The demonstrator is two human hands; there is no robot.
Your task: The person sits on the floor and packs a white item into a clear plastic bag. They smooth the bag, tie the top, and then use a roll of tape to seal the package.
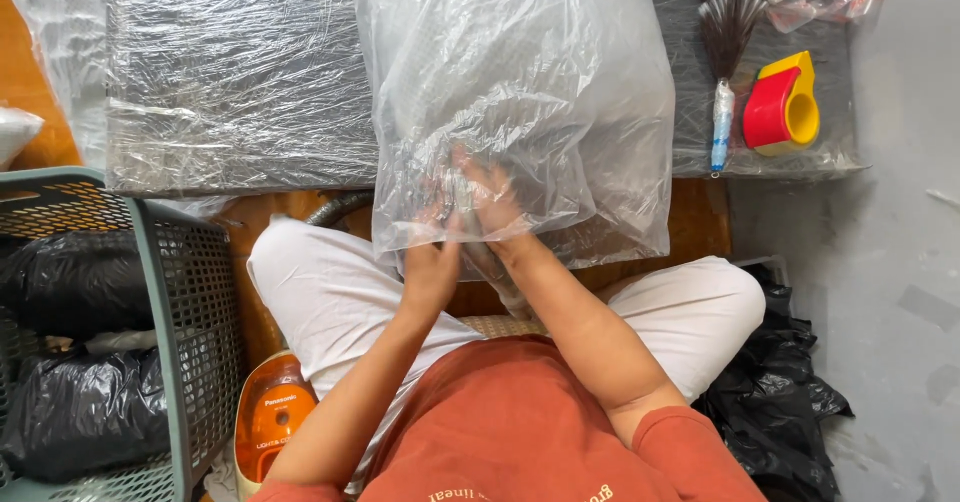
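A large clear plastic bag (520,92) lies over a low platform wrapped in plastic film (230,72) in front of me. My right hand (492,202) is pushed inside the bag's open mouth and shows blurred through the film. My left hand (432,262) holds the bag's lower edge at the opening, fingers closed on the plastic. What my right hand holds inside the bag is too blurred to tell. I sit cross-legged in white trousers and a rust-coloured shirt.
A grey mesh basket (190,292) with black plastic bags stands at my left, and an orange vacuum cleaner (270,412) is beside my knee. A feather duster (728,32) and a red-and-yellow tape dispenser (782,104) lie on the platform's right. A black bag (780,392) lies at right.
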